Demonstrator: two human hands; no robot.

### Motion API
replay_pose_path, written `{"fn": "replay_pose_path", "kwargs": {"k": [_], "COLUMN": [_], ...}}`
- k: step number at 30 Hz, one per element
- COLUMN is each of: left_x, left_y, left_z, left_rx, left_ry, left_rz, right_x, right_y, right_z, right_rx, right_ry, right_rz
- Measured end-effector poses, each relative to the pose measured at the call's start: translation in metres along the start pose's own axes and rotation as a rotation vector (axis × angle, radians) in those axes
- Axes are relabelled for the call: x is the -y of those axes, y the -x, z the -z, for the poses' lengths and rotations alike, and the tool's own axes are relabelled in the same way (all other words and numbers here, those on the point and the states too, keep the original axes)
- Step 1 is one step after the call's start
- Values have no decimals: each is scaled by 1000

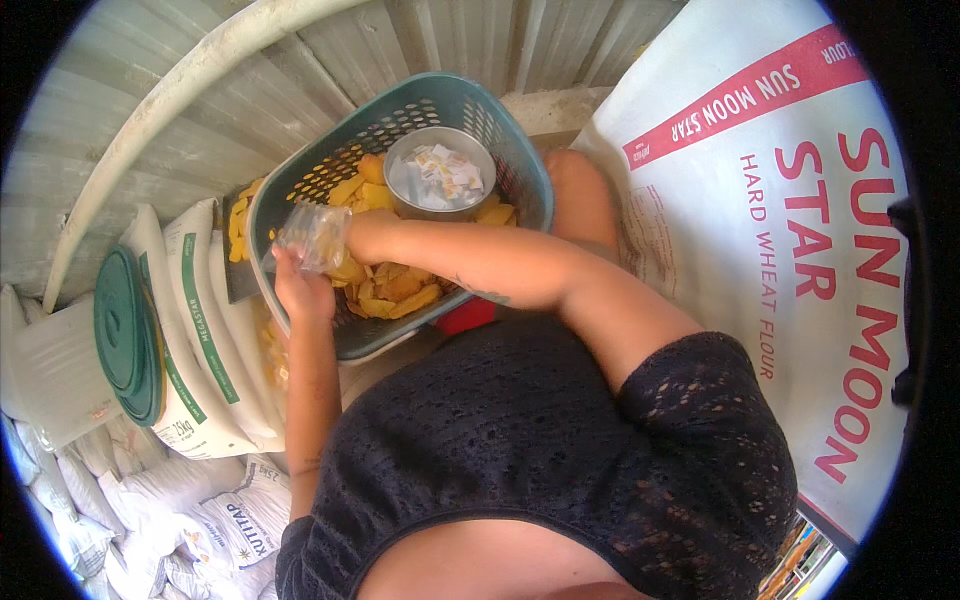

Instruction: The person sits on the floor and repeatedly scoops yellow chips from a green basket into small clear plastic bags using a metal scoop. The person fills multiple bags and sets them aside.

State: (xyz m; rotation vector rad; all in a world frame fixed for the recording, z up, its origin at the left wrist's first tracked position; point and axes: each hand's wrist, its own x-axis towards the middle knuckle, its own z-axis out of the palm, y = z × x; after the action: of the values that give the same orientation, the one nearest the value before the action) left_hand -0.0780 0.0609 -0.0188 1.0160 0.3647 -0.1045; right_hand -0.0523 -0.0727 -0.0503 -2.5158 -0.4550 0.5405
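Observation:
My left hand grips a clear plastic bag by its near left side, above the left part of a green plastic basket. Against the bag's right side is my right hand; its fingers are hidden behind or inside the plastic, so I cannot tell what they hold. Flat yellow-brown food pieces lie in the basket below both hands. On top of them, at the basket's far side, sits a round metal pan with small printed paper slips in it.
White flour sacks stand at left beside green round lids. Packed bags are piled at lower left. A large printed flour sack rises on the right. Corrugated metal wall and a curved pipe bound the far side.

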Motion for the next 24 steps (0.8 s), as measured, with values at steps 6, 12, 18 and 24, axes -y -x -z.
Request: {"fn": "replay_pose_path", "kwargs": {"k": [6, 12, 18, 24], "left_x": [-1, 1, 9, 8], "left_y": [-3, 0, -3, 1], "left_z": [2, -6, -15, -23], "left_rx": [11, -9, 23, 34], "left_ry": [-16, 31, 55, 17], "left_rz": [-2, -7, 7, 13], "right_x": [-3, -15, -51, -58], "right_y": [1, -2, -4, -18], "right_z": [8, 7, -2, -16], "right_rx": [95, 137, 127, 12], "right_ry": [100, 133, -46, -47], "right_rz": [82, 182, 285, 389]}}
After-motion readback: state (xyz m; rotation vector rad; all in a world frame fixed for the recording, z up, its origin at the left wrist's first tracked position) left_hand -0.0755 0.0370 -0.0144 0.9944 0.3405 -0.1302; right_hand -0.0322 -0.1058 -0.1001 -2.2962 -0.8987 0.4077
